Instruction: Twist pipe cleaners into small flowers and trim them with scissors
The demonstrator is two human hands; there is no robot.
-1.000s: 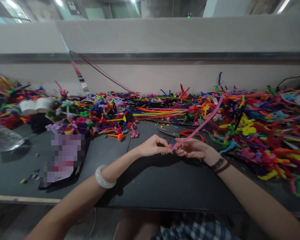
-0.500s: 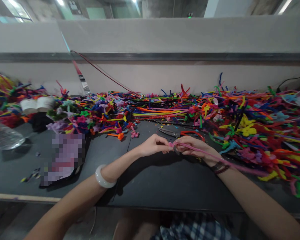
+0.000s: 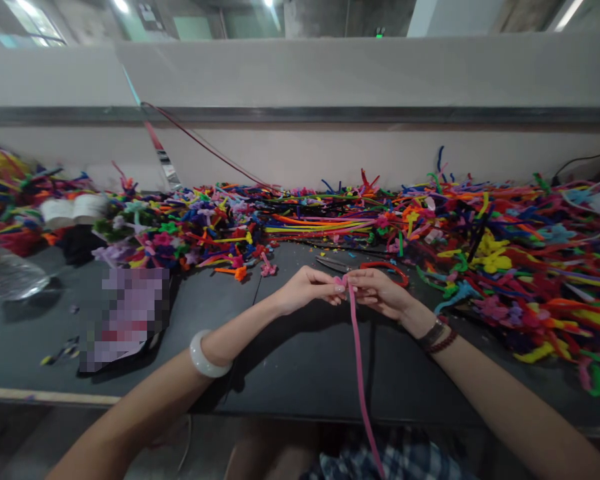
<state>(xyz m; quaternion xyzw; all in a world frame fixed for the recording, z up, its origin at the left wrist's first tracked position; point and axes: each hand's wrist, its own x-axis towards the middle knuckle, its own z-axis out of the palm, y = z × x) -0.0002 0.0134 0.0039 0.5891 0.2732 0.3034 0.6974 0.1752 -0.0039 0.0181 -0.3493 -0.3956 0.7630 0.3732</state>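
Your left hand (image 3: 307, 290) and right hand (image 3: 380, 293) both pinch a pink pipe cleaner (image 3: 359, 373) at its small twisted top, fingertips meeting. Its long tail drops past the bench's front edge (image 3: 300, 419). Scissors (image 3: 333, 264) lie just beyond your hands, beside a colourful pipe-cleaner heap (image 3: 505, 267); dark bench top (image 3: 430, 393) spreads between your forearms.
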